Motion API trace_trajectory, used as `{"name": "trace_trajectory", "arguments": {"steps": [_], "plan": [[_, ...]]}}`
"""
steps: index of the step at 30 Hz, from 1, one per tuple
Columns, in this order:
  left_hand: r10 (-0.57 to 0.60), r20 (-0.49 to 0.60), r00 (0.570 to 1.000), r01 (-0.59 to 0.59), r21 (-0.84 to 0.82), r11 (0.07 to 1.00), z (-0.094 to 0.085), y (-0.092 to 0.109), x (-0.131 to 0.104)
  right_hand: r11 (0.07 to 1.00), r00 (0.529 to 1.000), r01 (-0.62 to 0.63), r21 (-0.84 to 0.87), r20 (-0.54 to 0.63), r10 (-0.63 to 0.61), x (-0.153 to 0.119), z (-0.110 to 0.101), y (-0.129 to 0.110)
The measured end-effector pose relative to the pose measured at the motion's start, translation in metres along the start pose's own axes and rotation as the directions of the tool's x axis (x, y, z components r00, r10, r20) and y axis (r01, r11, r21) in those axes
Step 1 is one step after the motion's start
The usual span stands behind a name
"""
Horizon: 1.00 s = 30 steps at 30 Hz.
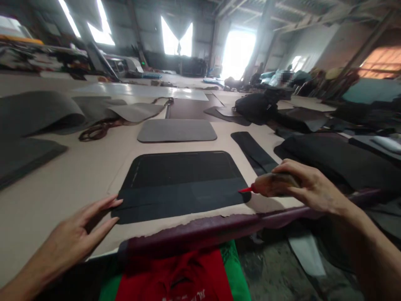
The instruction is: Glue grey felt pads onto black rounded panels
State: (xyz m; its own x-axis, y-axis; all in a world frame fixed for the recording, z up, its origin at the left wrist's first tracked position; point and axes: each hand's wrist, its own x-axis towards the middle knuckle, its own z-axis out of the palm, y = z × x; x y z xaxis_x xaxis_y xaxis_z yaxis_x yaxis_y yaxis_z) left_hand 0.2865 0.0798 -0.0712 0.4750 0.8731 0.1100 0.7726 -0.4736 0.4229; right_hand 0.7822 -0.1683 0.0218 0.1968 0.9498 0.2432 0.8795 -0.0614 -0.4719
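A black panel with rounded far corners (178,171) lies flat on the pale tabletop, a dark bluish strip (175,198) across its near part. At the panel's left edge is my left hand (84,228), fingers apart, the fingertips at its near-left corner. My right hand (308,184) is wrapped round a brownish squeeze bottle (272,184) held on its side. The bottle's red nozzle (246,190) points left, its tip over the right end of the strip.
Behind the panel lies a grey rounded piece (177,130). A narrow black piece (255,152) is to its right. Dark material (338,161) is piled at the right, grey sheets (37,110) at the left. Maroon material (200,228) hangs along the near edge. A person (260,104) leans over the table's far right.
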Motion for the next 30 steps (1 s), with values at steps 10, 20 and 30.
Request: {"name": "trace_trajectory", "arguments": {"steps": [10,20,30], "plan": [[0.051,0.005,0.999,-0.051,-0.032,0.998,0.002,-0.006,-0.002,0.965,0.973,0.226,0.136,0.013,-0.23,0.031,0.05,-0.032],[0.066,0.006,0.998,-0.066,-0.04,0.997,0.001,-0.01,-0.002,0.658,0.925,-0.134,0.741,-0.144,0.351,0.057,0.103,-0.027],[0.283,-0.192,0.94,-0.264,0.118,0.957,0.013,-0.024,0.003,0.094,0.619,0.023,0.995,-0.088,0.78,0.055,0.088,0.024]]}}
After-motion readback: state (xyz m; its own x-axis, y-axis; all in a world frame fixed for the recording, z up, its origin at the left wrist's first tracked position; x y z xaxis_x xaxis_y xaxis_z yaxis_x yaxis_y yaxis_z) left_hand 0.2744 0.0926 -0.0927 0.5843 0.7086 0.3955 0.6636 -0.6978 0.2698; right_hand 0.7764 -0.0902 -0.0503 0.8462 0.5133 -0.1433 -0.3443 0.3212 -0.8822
